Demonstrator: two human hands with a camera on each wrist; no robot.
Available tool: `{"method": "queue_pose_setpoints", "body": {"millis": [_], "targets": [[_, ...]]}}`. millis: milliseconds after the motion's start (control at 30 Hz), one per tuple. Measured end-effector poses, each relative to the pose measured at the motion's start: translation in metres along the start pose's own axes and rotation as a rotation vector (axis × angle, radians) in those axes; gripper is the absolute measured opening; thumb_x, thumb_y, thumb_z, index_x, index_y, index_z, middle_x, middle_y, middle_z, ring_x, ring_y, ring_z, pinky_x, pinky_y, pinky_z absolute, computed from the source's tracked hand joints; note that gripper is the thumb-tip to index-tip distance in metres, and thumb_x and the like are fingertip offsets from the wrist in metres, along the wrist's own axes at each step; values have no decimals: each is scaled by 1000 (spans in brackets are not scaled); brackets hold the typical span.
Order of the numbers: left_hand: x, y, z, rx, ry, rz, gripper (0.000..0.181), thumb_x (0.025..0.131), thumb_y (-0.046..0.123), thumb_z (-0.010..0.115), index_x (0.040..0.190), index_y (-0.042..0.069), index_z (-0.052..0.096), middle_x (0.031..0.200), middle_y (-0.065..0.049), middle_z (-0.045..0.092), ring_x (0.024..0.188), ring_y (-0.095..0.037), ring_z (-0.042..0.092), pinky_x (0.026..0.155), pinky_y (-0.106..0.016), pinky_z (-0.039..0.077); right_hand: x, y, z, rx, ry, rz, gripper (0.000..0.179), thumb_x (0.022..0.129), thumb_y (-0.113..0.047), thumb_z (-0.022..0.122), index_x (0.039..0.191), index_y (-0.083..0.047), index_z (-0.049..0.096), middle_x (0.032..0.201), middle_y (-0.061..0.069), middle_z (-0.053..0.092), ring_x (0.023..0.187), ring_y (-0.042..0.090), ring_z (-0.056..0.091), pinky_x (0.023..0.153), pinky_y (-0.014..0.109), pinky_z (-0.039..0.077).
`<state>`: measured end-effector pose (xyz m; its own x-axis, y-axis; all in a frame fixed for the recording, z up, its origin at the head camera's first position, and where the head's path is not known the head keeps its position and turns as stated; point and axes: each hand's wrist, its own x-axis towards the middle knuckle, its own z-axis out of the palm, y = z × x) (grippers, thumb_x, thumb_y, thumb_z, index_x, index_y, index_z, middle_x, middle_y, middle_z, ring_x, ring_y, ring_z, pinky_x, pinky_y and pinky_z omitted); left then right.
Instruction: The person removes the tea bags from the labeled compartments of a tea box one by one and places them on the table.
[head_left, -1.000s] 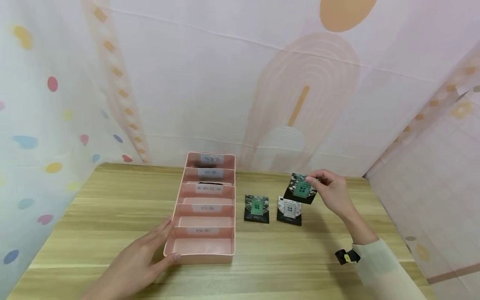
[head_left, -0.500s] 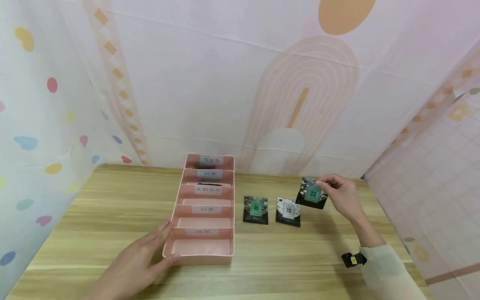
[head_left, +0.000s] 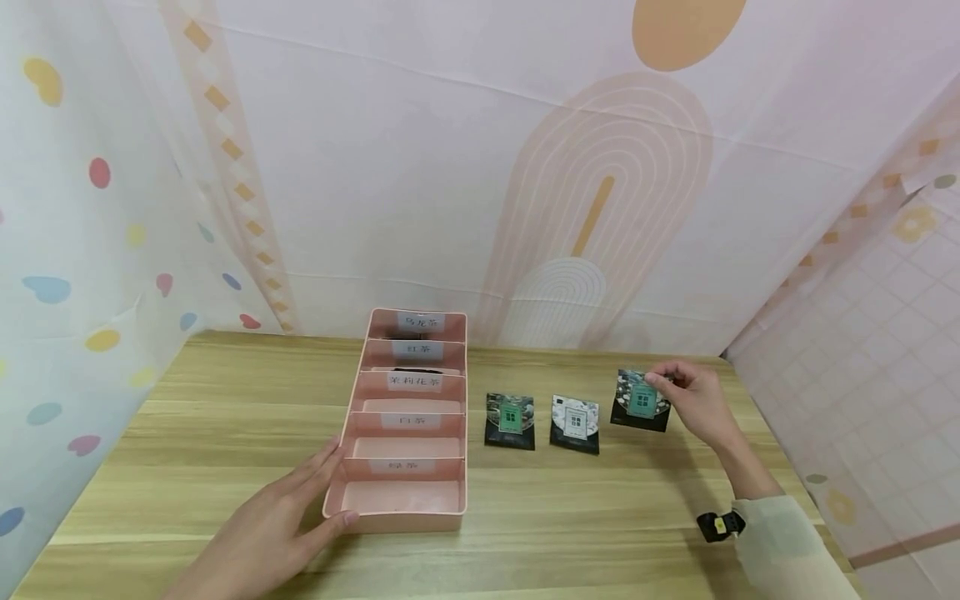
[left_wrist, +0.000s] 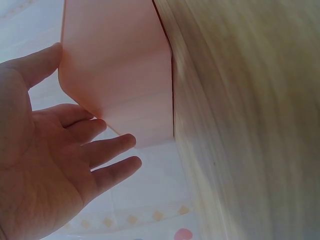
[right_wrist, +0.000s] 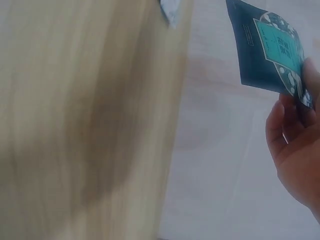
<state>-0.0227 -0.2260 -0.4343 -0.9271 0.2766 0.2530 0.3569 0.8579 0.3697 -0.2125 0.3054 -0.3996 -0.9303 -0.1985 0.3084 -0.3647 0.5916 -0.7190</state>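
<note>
My right hand [head_left: 693, 404] pinches the upper right corner of a dark tea bag sachet [head_left: 641, 400] with a teal label, above the right of the table. The right wrist view shows this sachet [right_wrist: 272, 47] tilted, thumb on its front. A green-labelled sachet [head_left: 510, 421] and a white-labelled sachet [head_left: 575, 423] lie side by side to its left. My left hand [head_left: 281, 508] rests at the front left corner of a pink divided box [head_left: 408, 522], fingers extended along its side. In the left wrist view its thumb touches the rim of the box [left_wrist: 120, 75].
The box has several compartments in a row, each with a white paper label [head_left: 415, 382]. Dark contents show in the back two. The wooden table [head_left: 585, 533] ends at a patterned cloth backdrop [head_left: 412, 208] behind and at the sides.
My right hand has carried the teal-labelled sachet rightward and lower, off the white-labelled one it partly covered. The left hand stays at the box.
</note>
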Motion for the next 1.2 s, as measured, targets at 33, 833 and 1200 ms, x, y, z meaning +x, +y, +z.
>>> {"method": "queue_pose_setpoints", "body": {"millis": [33, 833, 1200], "targets": [[0, 0, 0, 2, -1, 1, 75, 95, 46, 76, 149, -1, 56, 159, -15, 49, 131, -36, 61, 100, -55, 53, 0, 2, 0, -4, -8, 13, 13, 102, -10, 69, 102, 2, 75, 78, 10, 64, 58, 12, 43, 53, 26, 39], [0, 1, 0, -10, -12, -19, 76, 95, 47, 76, 151, 1, 54, 160, -14, 48, 132, -36, 60, 100, -55, 52, 0, 49, 11, -34, -156, 207, 15, 103, -11, 69, 101, 4, 72, 84, 8, 67, 72, 13, 53, 60, 24, 46], [-1, 0, 1, -9, -9, -14, 76, 95, 47, 76, 152, 1, 54, 160, -14, 48, 132, -36, 60, 100, -56, 53, 3, 67, 19, -78, -207, 159, 14, 101, -9, 71, 96, 4, 73, 84, 8, 66, 72, 15, 51, 60, 24, 43]]}}
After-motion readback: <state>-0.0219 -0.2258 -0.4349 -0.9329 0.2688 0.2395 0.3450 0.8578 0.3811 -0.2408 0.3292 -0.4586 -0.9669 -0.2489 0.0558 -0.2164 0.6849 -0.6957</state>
